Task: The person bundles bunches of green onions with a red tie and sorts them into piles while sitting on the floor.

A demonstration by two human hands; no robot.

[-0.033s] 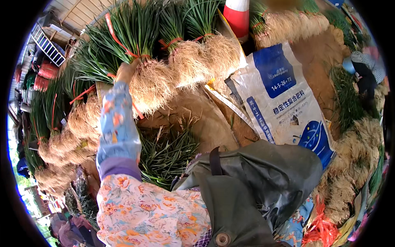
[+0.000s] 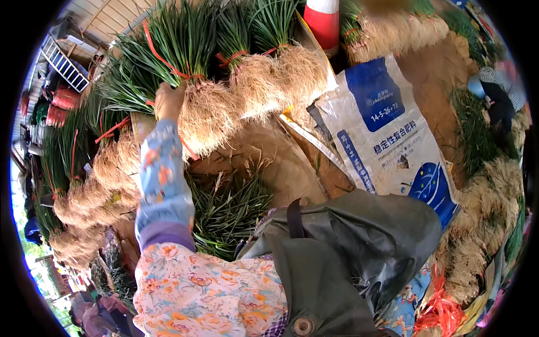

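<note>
My left hand point(image 2: 169, 101) reaches up in a blue patterned sleeve. It rests against the left side of a big bundle of green onions point(image 2: 206, 117), near its red tie point(image 2: 188, 75). Its fingers are bent and partly hidden, and what they hold does not show. The bundle stands with long green leaves up and pale, hairy roots toward me. Two more tied bundles, a middle one point(image 2: 257, 84) and a right one point(image 2: 303, 73), stand beside it in a row. My right hand is out of view.
A white and blue printed sack point(image 2: 387, 143) lies right of centre, below a red-and-white cone point(image 2: 323, 25). Loose green leaves point(image 2: 227, 210) lie in front of me. More bundles point(image 2: 106, 174) line the left. Red plastic strips point(image 2: 441, 306) lie lower right; a person point(image 2: 499, 95) is far right.
My left hand has shifted slightly down and left along the bundle's side, its fingers more bent. The bundle has not visibly moved.
</note>
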